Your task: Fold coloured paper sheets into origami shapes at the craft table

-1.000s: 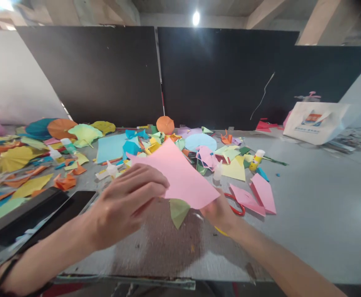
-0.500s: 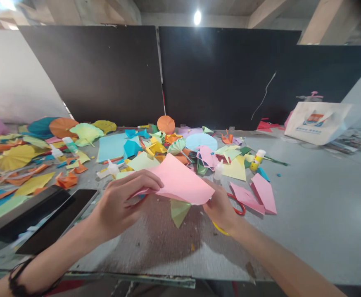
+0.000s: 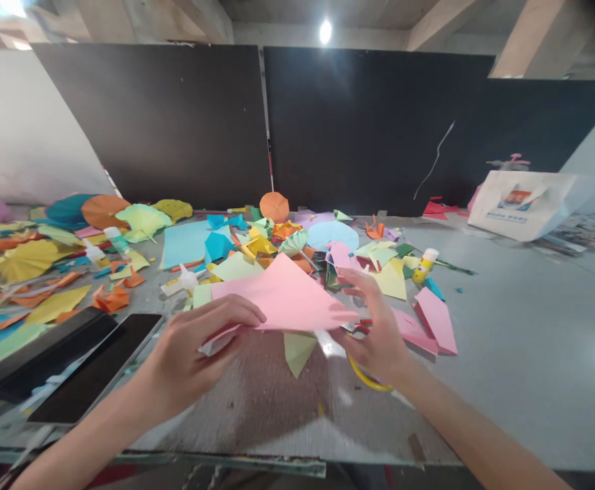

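Note:
A sheet of pink paper (image 3: pixel 287 292) is held up over the table, its far edge coming to a point. My left hand (image 3: pixel 195 350) pinches it at the left, thumb below and fingers on top. At the paper's right corner, my right hand (image 3: pixel 382 333) has its fingers spread above and its thumb low by the edge; whether the thumb touches is unclear. Scissors with a yellow handle loop (image 3: pixel 366 376) lie partly hidden beneath the right hand. Under the pink sheet, a pale green paper point (image 3: pixel 298 352) sticks out towards me.
Coloured paper scraps and paper fans (image 3: pixel 26 260) cover the left and back. A glue stick (image 3: pixel 424 265) stands near folded pink pieces (image 3: pixel 436 320). A phone (image 3: pixel 96 367) lies at the left, beside a black case (image 3: pixel 47 347). At the back right stands a white bag (image 3: pixel 522 204).
My right hand has let go of the paper's right corner, and its fingers have lifted and spread. The left hand keeps its hold, and the sheet lies a little flatter.

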Action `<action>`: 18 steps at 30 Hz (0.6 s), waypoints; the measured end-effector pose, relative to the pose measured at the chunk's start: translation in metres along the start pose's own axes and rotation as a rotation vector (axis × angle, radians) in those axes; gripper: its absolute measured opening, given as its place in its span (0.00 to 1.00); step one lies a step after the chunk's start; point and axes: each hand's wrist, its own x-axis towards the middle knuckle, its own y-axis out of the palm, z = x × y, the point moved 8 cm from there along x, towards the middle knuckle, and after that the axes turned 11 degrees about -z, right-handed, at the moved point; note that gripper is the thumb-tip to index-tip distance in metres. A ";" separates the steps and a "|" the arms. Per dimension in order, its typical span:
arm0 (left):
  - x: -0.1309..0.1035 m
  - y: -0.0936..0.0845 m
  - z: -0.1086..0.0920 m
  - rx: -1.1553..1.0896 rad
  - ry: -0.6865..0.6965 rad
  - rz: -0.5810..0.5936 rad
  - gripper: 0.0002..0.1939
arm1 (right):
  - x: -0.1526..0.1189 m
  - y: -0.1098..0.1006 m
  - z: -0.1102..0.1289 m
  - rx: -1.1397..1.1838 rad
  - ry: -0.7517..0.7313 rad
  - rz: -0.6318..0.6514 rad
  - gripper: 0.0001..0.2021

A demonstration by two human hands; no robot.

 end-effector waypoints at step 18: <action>0.054 -0.074 0.009 0.342 0.094 -0.228 0.06 | 0.001 -0.019 0.068 -0.240 -0.309 -0.096 0.31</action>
